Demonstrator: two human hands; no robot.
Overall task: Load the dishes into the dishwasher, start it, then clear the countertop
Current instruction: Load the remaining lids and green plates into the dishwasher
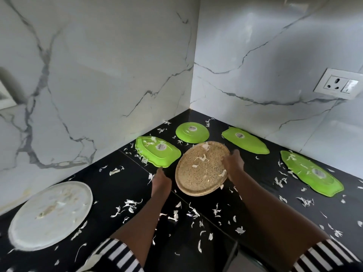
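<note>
**A:** Start close in. What lay short of the fingers?

**B:** Pale scraps (129, 205) all over the black bench (110, 191), and well off to the left of the fingers a round white plate (51, 214) lying flat, smeared.

**A:** And the hands?

**B:** The left hand (161, 178) was low over the bench, its fingers straight, close together and holding nothing, just short of the left rim of the speckled plate (200, 171). The right hand (234, 163) was at the right rim, with the fingers curled onto the edge. Their tips were hidden behind it, so I couldn't tell how deep the hold went.

**A:** So the plate was between the two sets of fingers?

**B:** Yes, and tilted: its near edge was down on the bench and its far side raised toward the right fingers. A few scraps clung to its face.

**A:** How would it handle?

**B:** I judged it stiff and fairly light, probably melamine or the like. The rim looked smooth and could slip in a one-sided hold. Opposite rims, one in each hand, seemed the safe grip, kept tilted so the scraps slid off.

**A:** Beyond the fingers?

**B:** Four green dishes (192, 132), face down against the wall corner, labels up.
</note>
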